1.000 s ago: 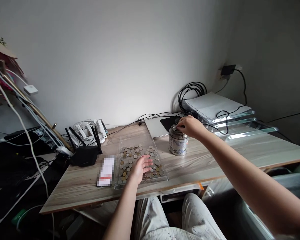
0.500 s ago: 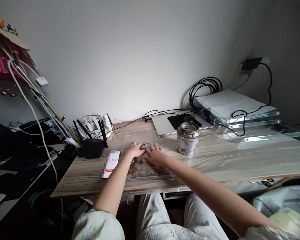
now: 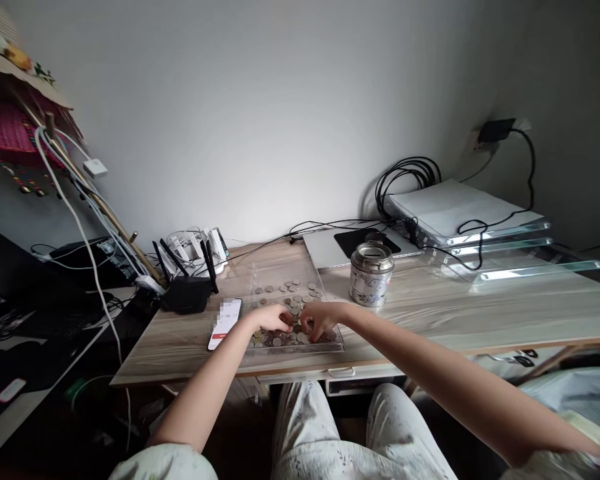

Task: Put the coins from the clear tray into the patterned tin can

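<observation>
A clear acrylic tray (image 3: pixel 286 272) lies on the desk with many coins (image 3: pixel 294 304) spread over its bottom. Low over the coins near the tray's middle, my left hand (image 3: pixel 274 318) points right with its fingers drawn together. My right hand (image 3: pixel 320 319) faces it from the other side, fingers curled down among the coins close to the front wall. Whatever is between the fingertips of either hand is too small to make out. To the right of the tray stands a round metal tin (image 3: pixel 372 275) with a blue-and-white pattern and a slot in its lid.
A phone (image 3: pixel 225 323) showing a timer lies left of the tray, beside a black router (image 3: pixel 187 293). Behind the tin is a silver laptop (image 3: pixel 325 243). Stacked clear trays (image 3: pixel 480 230) with paper and black cables (image 3: pixel 410 180) occupy the right rear.
Both hands have pulled back toward the front of the tray, their spread fingers now curled in. Coins at the back are uncovered. The view has shifted slightly.
</observation>
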